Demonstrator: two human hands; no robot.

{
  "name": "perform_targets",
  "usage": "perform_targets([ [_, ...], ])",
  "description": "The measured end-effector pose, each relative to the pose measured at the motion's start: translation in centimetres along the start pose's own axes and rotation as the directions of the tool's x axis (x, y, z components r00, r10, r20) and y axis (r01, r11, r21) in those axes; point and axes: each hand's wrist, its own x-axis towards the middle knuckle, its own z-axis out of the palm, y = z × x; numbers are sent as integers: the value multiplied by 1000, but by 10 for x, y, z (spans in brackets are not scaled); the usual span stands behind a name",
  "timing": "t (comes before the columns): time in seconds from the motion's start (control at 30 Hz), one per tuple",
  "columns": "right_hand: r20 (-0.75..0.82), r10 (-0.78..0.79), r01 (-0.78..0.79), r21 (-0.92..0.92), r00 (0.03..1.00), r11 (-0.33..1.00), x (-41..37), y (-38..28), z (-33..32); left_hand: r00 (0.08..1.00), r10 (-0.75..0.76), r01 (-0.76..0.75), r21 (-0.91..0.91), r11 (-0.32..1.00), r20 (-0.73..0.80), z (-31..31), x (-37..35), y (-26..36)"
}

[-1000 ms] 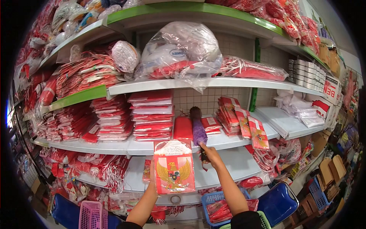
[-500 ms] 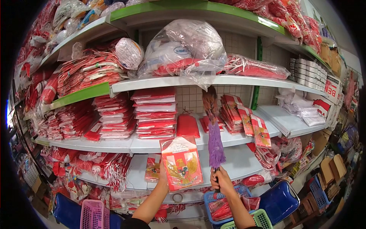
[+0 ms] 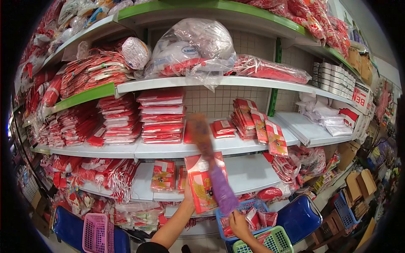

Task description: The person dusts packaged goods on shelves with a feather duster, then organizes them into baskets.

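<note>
My left hand holds up a flat plastic-wrapped red and white packet printed with a gold eagle crest, in front of the lower white shelf. My right hand grips the handle of a feather duster with purple and brown feathers. The duster is blurred and slants up to the left, crossing the front of the packet. Its brown tip reaches the edge of the middle shelf.
Stacks of folded red and white packets fill the shelves. Bulky plastic bags sit on the upper shelf. Below stand a blue basket, a green basket, a pink basket and blue bins. Cartons line the right aisle.
My right hand has dropped lower and swung the duster leftward, from upright before the middle shelf to slanting across the packet. My left hand has lowered the packet slightly.
</note>
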Motion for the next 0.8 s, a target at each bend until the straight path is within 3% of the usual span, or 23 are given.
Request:
perform_targets([
  [0.03, 40, -56, 57, -20, 998, 998, -2, 0, -3, 999, -29, 29, -14, 999, -21, 6, -3, -4],
  [0.07, 81, -110, 113, -35, 991, 993, -5, -3, -7, 939, -18, 11, 23, 1000, 345, -58, 9, -9],
  [0.1, 124, -161, 168, -48, 979, 985, -7, -8, -12, 968, -15, 14, 6, 1000, 252, -52, 6, -11],
  [0.13, 135, -42, 59, -126, 990, 990, -7, -16, -22, 987, -13, 15, -11, 1000, 158, -43, 4, -13],
  [0.17, 69, -21, 26, -76, 997, 997, -4, -10, -24, 998, -11, 13, -27, 1000, 63, -27, 1, -14],
  [0.2, 5, 5, -5, -23, 1000, 1000, 0, -1, -24, 997, -7, 12, 66, 998, -80, 4, -9, -16],
  [0.27, -133, -22, 27, 40, 991, 999, 2, 1, -26, 997, -26, 32, 81, 996, -73, 7, -11, -24],
  [0.4, 130, -100, 115, -116, 986, 987, -19, -9, -26, 998, -62, 60, 51, 997, 31, -16, 3, -26],
  [0.5, 125, -59, 71, -95, 990, 993, -29, -2, -30, 995, -58, 56, 34, 998, 87, -7, 6, -15],
  [0.6, -104, 119, -121, -12, 987, 993, -27, 15, -22, 998, 61, -62, -10, 998, -21, 9, 18, -8],
  [0.63, -40, 90, -91, -25, 995, 996, -31, 17, -20, 986, 47, -28, -116, 993, 162, -14, 31, -7],
  [0.7, 86, 34, -30, -39, 996, 999, -38, 16, -13, 861, 68, 95, -291, 952, 504, -69, 54, -3],
  [0.73, 116, -10, 16, -48, 993, 999, -40, 13, -12, 968, 62, -31, -127, 991, 243, -51, 40, -6],
  [0.77, 145, -54, 63, -57, 988, 996, -42, 8, -12, 998, 50, -47, 84, 995, -37, -33, 26, -10],
  [0.8, 175, -99, 112, -67, 980, 991, -42, 5, -12, 998, 58, -56, 77, 995, -27, -34, 28, -12],
])
